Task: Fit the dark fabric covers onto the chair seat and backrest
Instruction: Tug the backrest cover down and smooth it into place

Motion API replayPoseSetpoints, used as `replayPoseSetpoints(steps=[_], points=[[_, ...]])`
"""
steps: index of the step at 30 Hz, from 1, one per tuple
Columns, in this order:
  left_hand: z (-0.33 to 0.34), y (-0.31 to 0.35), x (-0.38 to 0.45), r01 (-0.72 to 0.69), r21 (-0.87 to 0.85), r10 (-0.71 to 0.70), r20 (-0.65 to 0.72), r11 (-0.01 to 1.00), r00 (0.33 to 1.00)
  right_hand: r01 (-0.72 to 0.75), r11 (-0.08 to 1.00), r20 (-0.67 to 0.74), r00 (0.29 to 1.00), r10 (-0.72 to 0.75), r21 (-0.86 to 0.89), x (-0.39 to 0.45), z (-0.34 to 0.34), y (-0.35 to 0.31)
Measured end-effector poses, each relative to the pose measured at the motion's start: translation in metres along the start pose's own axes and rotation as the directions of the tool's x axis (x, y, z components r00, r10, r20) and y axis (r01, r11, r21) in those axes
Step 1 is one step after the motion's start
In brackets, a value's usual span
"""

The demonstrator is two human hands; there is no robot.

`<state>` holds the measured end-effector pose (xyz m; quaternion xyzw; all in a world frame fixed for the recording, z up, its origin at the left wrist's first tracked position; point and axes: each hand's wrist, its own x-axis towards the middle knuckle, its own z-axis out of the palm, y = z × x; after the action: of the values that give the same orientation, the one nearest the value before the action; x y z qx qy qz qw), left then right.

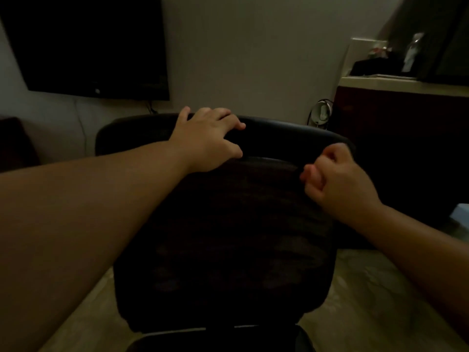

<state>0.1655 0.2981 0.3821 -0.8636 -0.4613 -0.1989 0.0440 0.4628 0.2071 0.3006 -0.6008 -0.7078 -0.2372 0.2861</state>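
The room is dim. A black chair backrest (286, 138) stands in front of me, seen from behind. A dark fabric cover (228, 237) with a faint pattern lies over most of the backrest, its top edge a little below the bare top rim. My left hand (205, 138) rests over the top rim with fingers spread, thumb at the cover's edge. My right hand (340, 179) is curled into a fist at the cover's upper right edge and pinches the fabric. A dark chair part (218, 339) shows at the bottom edge.
A dark wall-mounted screen (88, 47) hangs at the upper left. A dark cabinet (401, 153) with a pale top and small items stands on the right. A small round fan (321, 114) sits by the wall. Pale floor (368, 301) lies around the chair.
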Motion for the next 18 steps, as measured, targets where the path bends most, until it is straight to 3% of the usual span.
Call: replayPoseSetpoints(steps=[3, 5, 8, 9, 10, 14, 16, 18], points=[[0.002, 0.004, 0.003, 0.01, 0.021, -0.01, -0.003, 1.0, 1.0, -0.207, 0.97, -0.178, 0.957, 0.228, 0.128, 0.036, 0.001, -0.012], [0.001, -0.002, 0.002, 0.011, 0.035, -0.011, 0.013, 0.999, 1.0, -0.114, 0.985, -0.198, 0.97, 0.138, 0.129, 0.039, 0.01, -0.031], [-0.005, -0.006, -0.001, -0.004, 0.049, 0.002, 0.032, 0.999, 0.999, 0.177, 0.982, -0.012, 0.984, -0.177, 0.057, 0.008, 0.013, -0.035], [-0.006, -0.005, -0.001, -0.014, 0.055, 0.012, 0.037, 0.998, 0.999, 0.207, 0.978, 0.043, 0.977, -0.207, 0.016, 0.002, 0.011, -0.026], [-0.005, -0.003, -0.001, -0.019, 0.058, 0.017, 0.043, 0.998, 0.999, 0.179, 0.984, 0.055, 0.982, -0.178, -0.014, 0.004, 0.008, -0.017], [0.0, -0.002, 0.004, -0.007, 0.069, 0.005, 0.037, 0.998, 0.999, -0.149, 0.984, -0.149, 0.975, 0.162, 0.095, 0.048, 0.008, -0.026], [-0.001, -0.006, 0.005, -0.005, 0.071, 0.003, 0.036, 0.997, 0.999, -0.105, 0.993, -0.15, 0.982, 0.113, 0.06, 0.05, 0.019, -0.046], [-0.006, -0.013, 0.001, -0.006, 0.083, 0.002, 0.04, 0.997, 0.999, 0.053, 0.996, -0.067, 0.997, -0.048, 0.072, 0.035, 0.022, -0.052]])
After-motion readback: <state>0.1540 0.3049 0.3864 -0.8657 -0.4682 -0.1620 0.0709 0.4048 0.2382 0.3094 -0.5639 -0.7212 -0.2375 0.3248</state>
